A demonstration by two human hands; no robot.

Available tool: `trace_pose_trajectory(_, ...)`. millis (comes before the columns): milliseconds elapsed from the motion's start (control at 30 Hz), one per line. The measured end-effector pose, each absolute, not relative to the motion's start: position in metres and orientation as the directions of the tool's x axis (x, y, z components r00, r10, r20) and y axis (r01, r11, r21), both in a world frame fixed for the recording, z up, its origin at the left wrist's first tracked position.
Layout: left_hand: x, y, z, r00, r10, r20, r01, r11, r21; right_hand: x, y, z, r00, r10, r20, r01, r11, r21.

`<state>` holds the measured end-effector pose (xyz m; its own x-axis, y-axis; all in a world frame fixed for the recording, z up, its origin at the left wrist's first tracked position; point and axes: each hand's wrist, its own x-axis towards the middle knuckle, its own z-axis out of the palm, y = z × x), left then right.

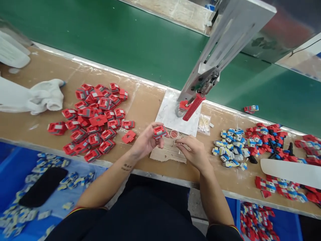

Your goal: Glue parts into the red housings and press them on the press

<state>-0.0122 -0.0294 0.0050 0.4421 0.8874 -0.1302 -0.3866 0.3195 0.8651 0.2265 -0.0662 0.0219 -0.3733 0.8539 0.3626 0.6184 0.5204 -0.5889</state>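
At lower centre the left hand (145,142) pinched a red part (159,132) by its edges between thumb and fingertips, raised just off the bench (150,100). It looked light, stiff plastic, best taken by its sides. The right hand (194,152), just beside, had fingers curled narrow; what they held I could not tell. Beyond stood the press (200,90).

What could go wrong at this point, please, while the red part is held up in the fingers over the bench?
The left hand holds the red part only by its fingertips, so it might slip onto the bench. The small round dish sits just beside the right hand and could be knocked. The press handle hangs close above the hands, so raising one could bump it.
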Motion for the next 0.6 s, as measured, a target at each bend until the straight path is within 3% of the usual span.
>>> trace_pose_trajectory(167, -0.016, -0.043, -0.008, 0.339, 0.937, 0.088, -0.142, -0.041, 0.989, 0.229, -0.066, 0.023, -0.353, 0.867, 0.351, 0.610, 0.498, -0.616)
trace_pose_trajectory(367, -0.018, -0.057, -0.020, 0.352, 0.927, 0.129, -0.055, -0.117, 0.992, 0.231, -0.065, 0.023, -0.352, 0.883, 0.312, 0.616, 0.469, -0.633)
trace_pose_trajectory(467, -0.017, -0.059, -0.022, 0.370, 0.915, 0.159, -0.067, -0.144, 0.987, 0.230, -0.070, 0.033, -0.209, 0.898, 0.387, 0.599, 0.431, -0.675)
trace_pose_trajectory(600, -0.017, -0.060, -0.018, 0.376, 0.898, 0.227, -0.056, -0.222, 0.973, 0.211, -0.076, 0.053, 0.063, 0.849, 0.525, 0.381, 0.466, -0.799)
